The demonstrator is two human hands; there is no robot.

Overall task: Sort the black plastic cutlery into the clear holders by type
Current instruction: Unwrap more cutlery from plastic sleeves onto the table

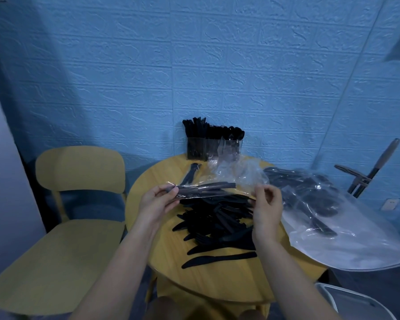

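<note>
Your left grip (pixel 158 199) pinches one end of a plastic-wrapped bundle of black knives (pixel 206 189), held above the loose cutlery pile (pixel 217 224) mid round worktop (pixel 169 248). Your right grip (pixel 267 207) pinches the clear wrap at the other end. Clear holders (pixel 214 147) at the far edge by the wall: knives left, forks middle, spoons right. Large bag of cutlery (pixel 321 204) overhangs the right edge. Yellow chair (pixel 79 172) left.
</note>
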